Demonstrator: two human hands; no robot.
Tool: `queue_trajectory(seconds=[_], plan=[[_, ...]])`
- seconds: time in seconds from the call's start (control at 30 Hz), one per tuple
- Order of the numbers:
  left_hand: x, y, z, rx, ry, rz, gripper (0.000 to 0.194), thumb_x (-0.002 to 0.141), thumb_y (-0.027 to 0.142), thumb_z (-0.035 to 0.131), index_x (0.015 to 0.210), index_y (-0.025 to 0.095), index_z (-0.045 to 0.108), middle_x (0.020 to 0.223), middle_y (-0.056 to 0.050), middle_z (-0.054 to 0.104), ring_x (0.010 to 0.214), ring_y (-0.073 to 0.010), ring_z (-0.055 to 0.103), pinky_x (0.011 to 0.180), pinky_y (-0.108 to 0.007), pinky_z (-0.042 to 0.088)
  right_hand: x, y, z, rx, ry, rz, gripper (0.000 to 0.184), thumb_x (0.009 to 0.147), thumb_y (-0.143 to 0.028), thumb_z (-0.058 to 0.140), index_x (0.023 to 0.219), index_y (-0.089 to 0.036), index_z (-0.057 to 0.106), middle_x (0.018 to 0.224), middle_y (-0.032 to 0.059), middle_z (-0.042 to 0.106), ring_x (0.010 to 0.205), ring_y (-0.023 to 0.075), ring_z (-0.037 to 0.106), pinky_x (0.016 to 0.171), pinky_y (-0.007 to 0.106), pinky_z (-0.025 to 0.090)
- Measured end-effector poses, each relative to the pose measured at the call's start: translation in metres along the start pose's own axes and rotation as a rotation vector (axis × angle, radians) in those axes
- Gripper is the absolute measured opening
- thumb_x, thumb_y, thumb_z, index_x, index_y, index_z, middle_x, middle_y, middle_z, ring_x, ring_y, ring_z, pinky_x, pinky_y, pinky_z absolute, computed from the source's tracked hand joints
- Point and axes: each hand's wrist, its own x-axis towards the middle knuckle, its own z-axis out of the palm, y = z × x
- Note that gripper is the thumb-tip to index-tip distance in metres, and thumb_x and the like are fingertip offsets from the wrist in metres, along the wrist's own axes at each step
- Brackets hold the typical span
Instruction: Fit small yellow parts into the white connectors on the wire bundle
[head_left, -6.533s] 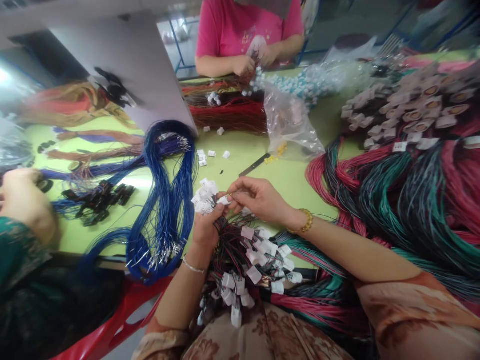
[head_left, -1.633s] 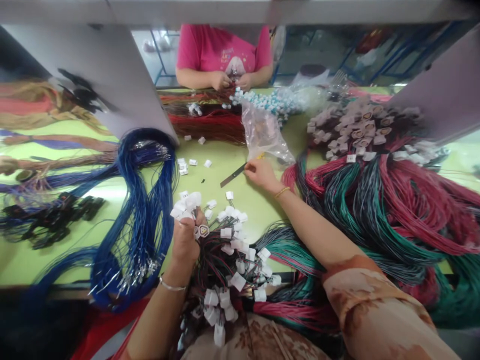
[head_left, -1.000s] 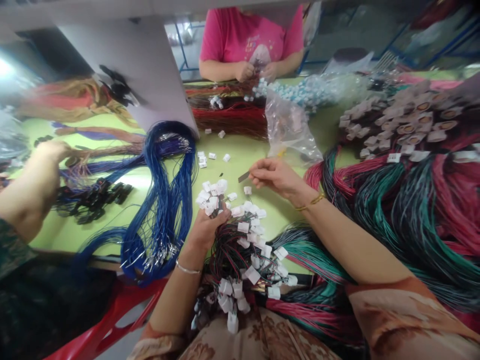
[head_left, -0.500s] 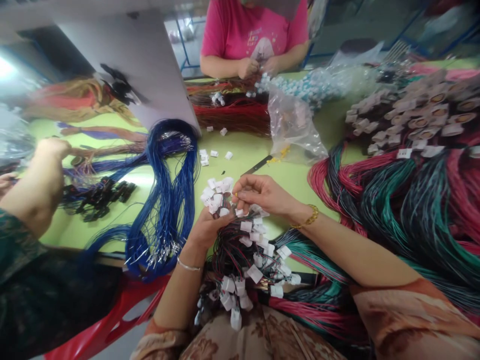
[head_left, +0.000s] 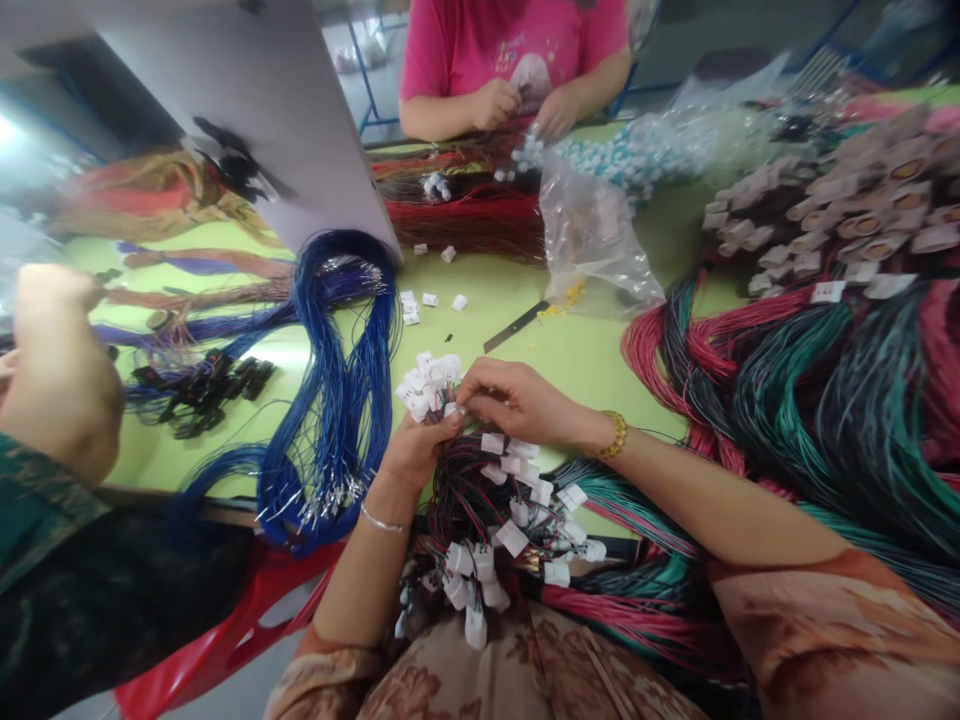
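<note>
Left hand closed round bundle of red-black wires, white connectors fanned above fist, over green table edge. Right hand pinched at one connector; contents of pinch hidden. Risk: loose dangling connectors tangling, wire tugged out if pulled askew

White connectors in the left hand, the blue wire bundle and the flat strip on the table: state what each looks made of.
White connectors in the left hand: likely moulded plastic, matt, blocky.
Blue wire bundle: probably plastic-insulated wire, glossy, with bare silvery metal tips.
Flat strip: seemingly metal, dark, thin and straight; too small to be sure.
</note>
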Motion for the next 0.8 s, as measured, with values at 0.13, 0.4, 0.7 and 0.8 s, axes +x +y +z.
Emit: queue_trajectory(seconds=[0.13, 0.4, 0.7, 0.8], plan=[[0.003, -0.002, -0.006, 0.014, -0.032, -0.031, 0.05, 0.046, 0.027, 0.098, 0.084, 0.015, 0.067, 0.074, 0.0, 0.069, 0.065, -0.0134, 0.064, 0.065, -0.026, 0.053, -0.001, -0.001, 0.002, 0.061, 0.04, 0.013, 0.011, 0.09, -0.013, 0.054, 0.091, -0.018, 0.063, 0.087, 0.0025, 0.065, 0.077, 0.0125, 0.057, 0.073, 0.028, 0.045], [0.005, -0.005, -0.01, 0.008, 0.02, 0.018, 0.044, 0.048, 0.025, 0.096, 0.079, 0.015, 0.067, 0.071, 0.001, 0.066, 0.064, -0.0129, 0.061, 0.064, -0.026, 0.051, -0.003, -0.011, 0.005, 0.037, 0.075, 0.016, 0.007, 0.088, -0.013, 0.053, 0.089, -0.02, 0.052, 0.077, -0.0019, 0.06, 0.065, 0.0096, 0.048, 0.063, 0.025, 0.039], [0.006, -0.008, -0.008, 0.047, -0.003, 0.084, 0.043, 0.05, 0.03, 0.096, 0.081, 0.016, 0.07, 0.073, -0.001, 0.068, 0.065, -0.0139, 0.062, 0.065, -0.026, 0.051, -0.004, -0.017, 0.005, -0.162, 0.053, -0.083, 0.018, 0.088, -0.01, 0.043, 0.079, -0.023, 0.036, 0.072, -0.0021, 0.048, 0.063, 0.0116, 0.038, 0.062, 0.027, 0.034], [0.005, -0.01, -0.008, 0.06, 0.007, 0.117, 0.041, 0.051, 0.03, 0.096, 0.081, 0.016, 0.071, 0.073, -0.001, 0.068, 0.066, -0.0145, 0.062, 0.066, -0.027, 0.052, -0.005, -0.019, 0.007, -0.224, 0.042, -0.104, 0.017, 0.089, -0.01, 0.041, 0.081, -0.023, 0.036, 0.074, -0.0007, 0.049, 0.064, 0.0127, 0.039, 0.062, 0.028, 0.033]])
